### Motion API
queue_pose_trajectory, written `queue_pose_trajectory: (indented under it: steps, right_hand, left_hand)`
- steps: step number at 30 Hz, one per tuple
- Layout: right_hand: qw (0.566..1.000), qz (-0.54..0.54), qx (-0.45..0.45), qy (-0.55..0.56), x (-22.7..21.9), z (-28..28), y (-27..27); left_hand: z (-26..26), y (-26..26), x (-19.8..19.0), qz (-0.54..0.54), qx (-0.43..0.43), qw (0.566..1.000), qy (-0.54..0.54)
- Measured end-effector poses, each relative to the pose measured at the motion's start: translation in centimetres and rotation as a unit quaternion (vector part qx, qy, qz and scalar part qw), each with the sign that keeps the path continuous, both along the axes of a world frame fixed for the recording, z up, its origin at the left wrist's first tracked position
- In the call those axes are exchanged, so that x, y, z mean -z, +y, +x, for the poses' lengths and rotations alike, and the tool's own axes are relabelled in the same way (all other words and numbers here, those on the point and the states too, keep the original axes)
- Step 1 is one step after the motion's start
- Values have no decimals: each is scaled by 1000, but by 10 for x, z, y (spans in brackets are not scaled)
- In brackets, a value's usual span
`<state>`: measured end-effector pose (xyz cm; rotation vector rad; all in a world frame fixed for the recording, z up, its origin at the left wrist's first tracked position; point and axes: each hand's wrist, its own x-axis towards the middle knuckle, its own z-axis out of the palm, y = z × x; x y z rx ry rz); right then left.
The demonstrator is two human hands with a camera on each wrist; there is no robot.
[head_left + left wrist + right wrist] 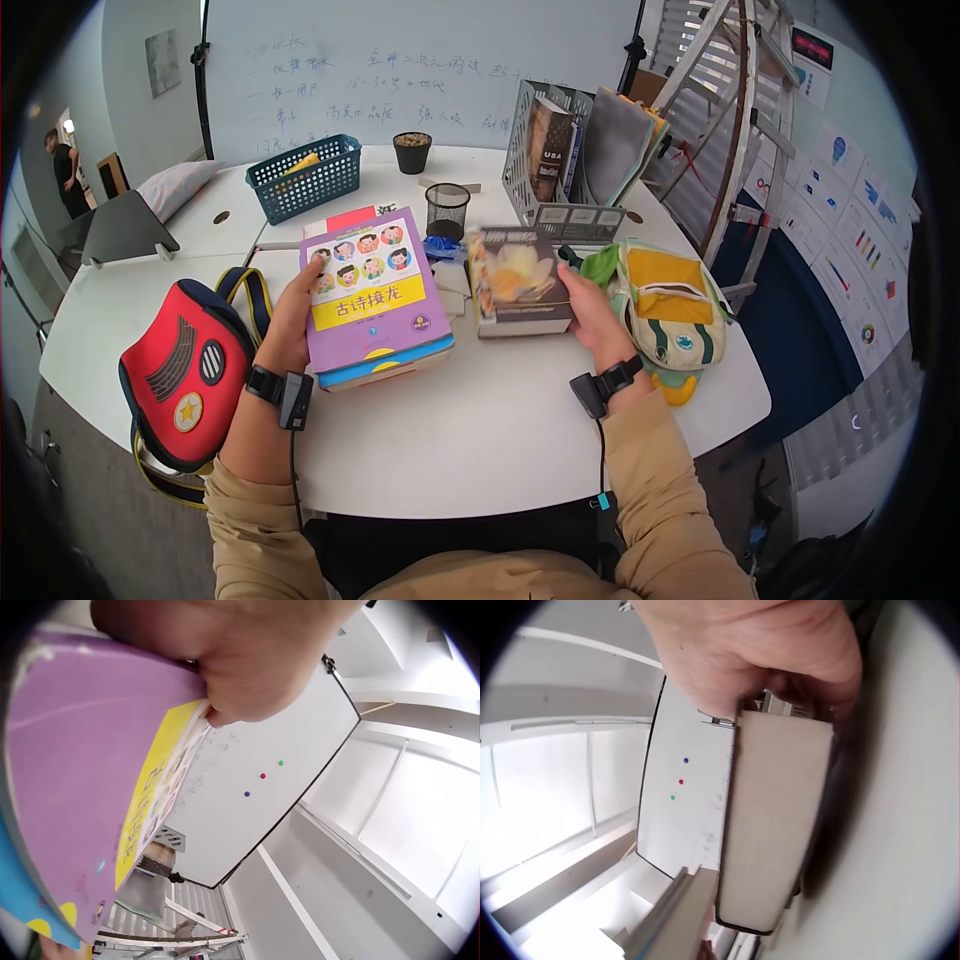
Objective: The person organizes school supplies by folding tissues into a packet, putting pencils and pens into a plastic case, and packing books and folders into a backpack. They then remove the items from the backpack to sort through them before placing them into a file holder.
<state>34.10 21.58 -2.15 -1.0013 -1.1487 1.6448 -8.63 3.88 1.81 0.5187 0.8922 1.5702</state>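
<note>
My left hand (290, 316) grips a purple picture book (345, 341) by its left side, the thumb on its cover. Under it lies a blue book (400, 362), its lower edge showing. In the left wrist view the purple cover bends a little below my hand. A thick, dark book (541, 314) with food pictured on its front is held by its right side in my right hand (594, 318). The right wrist view shows this book's pale page block (778, 817), with the thumb and fingers round one end. Both loads are over the white table (420, 440), a gap between them.
On the left rests a red bag (190, 365), on the right a yellow-and-cream bag (672, 310). Behind stand a teal basket (310, 185), a black mesh cup (447, 212), a plant pot (412, 155) and a grey file rack (570, 222). A ladder (745, 150) leans beyond.
</note>
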Motion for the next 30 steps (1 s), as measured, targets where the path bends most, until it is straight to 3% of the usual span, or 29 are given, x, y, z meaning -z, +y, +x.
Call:
queue_pose_trajectory:
  steps: [1, 3, 4, 5, 7, 10, 12, 16, 19, 24, 27, 30]
  right_hand:
    - [993, 79, 39, -81, 7, -1, 3]
    - [935, 236, 115, -238, 22, -7, 10]
    - [781, 452, 243, -357, 19, -22, 0]
    - [830, 432, 163, -312, 15, -30, -14]
    - [901, 376, -1, -217, -38, -57, -79]
    - [932, 291, -140, -164, -26, -87, -104]
    - [938, 282, -131, -157, -19, -95, -113]
    - [955, 253, -135, -82, -12, -99, -107]
    - [956, 251, -124, -89, -22, -92, -109]
    - [971, 227, -69, -19, -17, -93, -103]
    - [964, 261, -40, -31, -17, -88, -100]
    - [958, 284, 30, -8, -22, -85, -97]
  left_hand:
    - [1, 0, 0, 5, 15, 1000, -18]
    - [7, 1, 2, 19, 31, 999, -27]
    - [11, 0, 2, 26, 38, 998, -33]
    - [16, 0, 1, 25, 34, 999, -25]
    - [28, 0, -1, 22, 29, 999, -11]
    - [40, 0, 6, 30, 13, 997, 77]
    - [45, -6, 3, 14, 0, 993, 118]
    - [44, -8, -4, -4, -8, 996, 88]
    - [41, -12, -12, -1, -33, 996, 83]
    - [29, -13, -14, -32, -44, 994, 92]
    - [23, -8, -10, -4, -57, 992, 114]
    - [0, -6, -7, 48, -123, 988, 80]
